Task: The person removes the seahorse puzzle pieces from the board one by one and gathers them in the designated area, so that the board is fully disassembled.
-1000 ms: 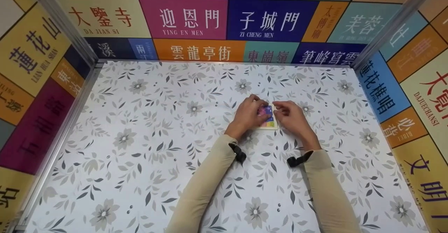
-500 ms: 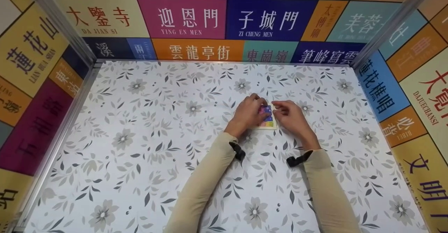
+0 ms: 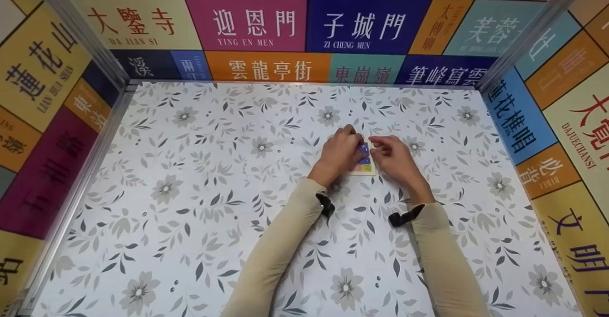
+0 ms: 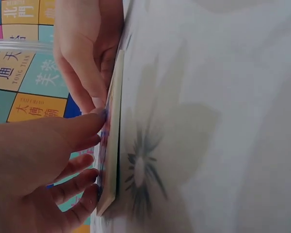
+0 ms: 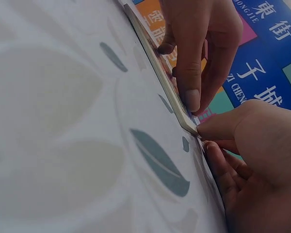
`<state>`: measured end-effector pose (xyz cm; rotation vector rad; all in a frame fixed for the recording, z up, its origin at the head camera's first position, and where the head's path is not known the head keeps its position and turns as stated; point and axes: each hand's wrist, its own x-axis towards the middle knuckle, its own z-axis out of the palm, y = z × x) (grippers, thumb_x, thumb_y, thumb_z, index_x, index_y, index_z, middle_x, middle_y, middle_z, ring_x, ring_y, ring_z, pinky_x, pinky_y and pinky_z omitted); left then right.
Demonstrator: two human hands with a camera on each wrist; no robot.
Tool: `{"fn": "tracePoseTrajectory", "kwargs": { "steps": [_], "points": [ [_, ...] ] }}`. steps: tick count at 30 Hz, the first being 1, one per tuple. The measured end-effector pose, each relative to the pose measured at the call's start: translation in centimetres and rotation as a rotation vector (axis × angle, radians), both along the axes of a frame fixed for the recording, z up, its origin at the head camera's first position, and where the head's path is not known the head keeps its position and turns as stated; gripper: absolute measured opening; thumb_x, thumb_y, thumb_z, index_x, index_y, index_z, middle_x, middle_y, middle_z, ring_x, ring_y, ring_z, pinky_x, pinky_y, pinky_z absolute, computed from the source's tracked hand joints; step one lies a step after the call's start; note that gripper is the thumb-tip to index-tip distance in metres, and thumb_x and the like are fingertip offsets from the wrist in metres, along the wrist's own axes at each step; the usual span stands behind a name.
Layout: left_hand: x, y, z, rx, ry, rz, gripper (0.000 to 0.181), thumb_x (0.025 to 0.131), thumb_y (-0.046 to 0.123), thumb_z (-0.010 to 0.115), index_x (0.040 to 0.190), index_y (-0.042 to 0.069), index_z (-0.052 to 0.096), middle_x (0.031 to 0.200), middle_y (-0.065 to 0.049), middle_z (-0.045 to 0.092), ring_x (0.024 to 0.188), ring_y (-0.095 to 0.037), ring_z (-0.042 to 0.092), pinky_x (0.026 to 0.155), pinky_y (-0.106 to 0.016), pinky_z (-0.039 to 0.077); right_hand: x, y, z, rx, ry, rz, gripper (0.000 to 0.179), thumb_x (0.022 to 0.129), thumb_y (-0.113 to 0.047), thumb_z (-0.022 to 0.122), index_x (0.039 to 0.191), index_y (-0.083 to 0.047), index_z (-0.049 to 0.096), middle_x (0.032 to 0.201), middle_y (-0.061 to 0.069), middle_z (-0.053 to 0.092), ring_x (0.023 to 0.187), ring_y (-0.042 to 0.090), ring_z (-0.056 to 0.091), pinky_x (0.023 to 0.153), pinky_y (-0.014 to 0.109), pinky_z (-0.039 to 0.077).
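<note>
A small flat board point(image 3: 365, 168) with a pink, purple and yellow picture and a pale rim lies on the patterned table; it looks like a puzzle. Over its left part bends my left hand point(image 3: 338, 153), hiding much of the picture. The left wrist view shows this left hand point(image 4: 39, 165) with loosely bent, spread fingers, their tips at the face of the board point(image 4: 114, 126). At the right edge is my right hand point(image 3: 394, 159). In the right wrist view the thumb and forefinger of my right hand point(image 5: 252, 150) pinch the corner of the board point(image 5: 160, 73).
White cloth with grey flowers and leaves covers the table point(image 3: 214, 241). Upright panels point(image 3: 257, 24) with coloured blocks and lettering enclose the back and both sides. A black strap point(image 3: 404, 218) sits at the right wrist, another black strap point(image 3: 326, 205) at the left.
My left hand has shifted slightly up, and its thumb has drawn in toward the other fingers. The right hand and the board have stayed in place.
</note>
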<state>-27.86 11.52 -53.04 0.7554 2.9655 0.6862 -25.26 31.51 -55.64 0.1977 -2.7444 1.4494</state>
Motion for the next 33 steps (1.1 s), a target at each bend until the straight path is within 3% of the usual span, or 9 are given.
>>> {"fn": "tracePoseTrajectory", "kwargs": {
  "steps": [7,14,23,33],
  "points": [
    [-0.35,0.11,0.22,-0.022,-0.052,-0.013,0.029,0.103,0.033,0.074,0.125,0.014,0.069,0.129,-0.007,0.062,0.118,-0.027,0.065,0.097,-0.045,0.058,-0.12,-0.12,0.00,0.006,-0.007,-0.003,0.042,0.099,0.000,0.066,0.141,0.000,0.069,0.125,0.022,0.066,0.107,0.023,0.066,0.090,0.008,0.051],
    [-0.50,0.18,0.22,0.019,-0.075,-0.015,0.024,0.103,0.031,0.076,0.121,0.016,0.071,0.126,-0.003,0.064,0.118,-0.024,0.065,0.097,-0.042,0.058,-0.23,0.02,-0.07,0.008,-0.003,-0.007,0.041,0.100,-0.001,0.066,0.141,-0.001,0.070,0.125,0.021,0.066,0.109,0.025,0.066,0.090,0.007,0.050],
    [-0.64,0.05,0.84,0.023,-0.032,-0.045,0.027,0.102,0.024,0.076,0.127,0.015,0.072,0.119,-0.001,0.076,0.110,-0.019,0.072,0.094,-0.038,0.060,-0.03,0.22,-0.12,0.006,-0.004,-0.008,0.040,0.100,-0.002,0.065,0.140,-0.001,0.070,0.126,0.021,0.067,0.110,0.027,0.067,0.089,0.007,0.049],
    [-0.65,0.06,0.88,-0.016,0.002,-0.073,0.023,0.102,0.024,0.076,0.124,0.015,0.076,0.114,-0.002,0.078,0.107,-0.022,0.073,0.090,-0.040,0.061,-0.02,0.13,-0.05,0.017,-0.003,-0.002,0.039,0.102,-0.004,0.067,0.140,-0.001,0.070,0.127,0.022,0.067,0.111,0.026,0.066,0.089,0.007,0.048]
  ]
}}
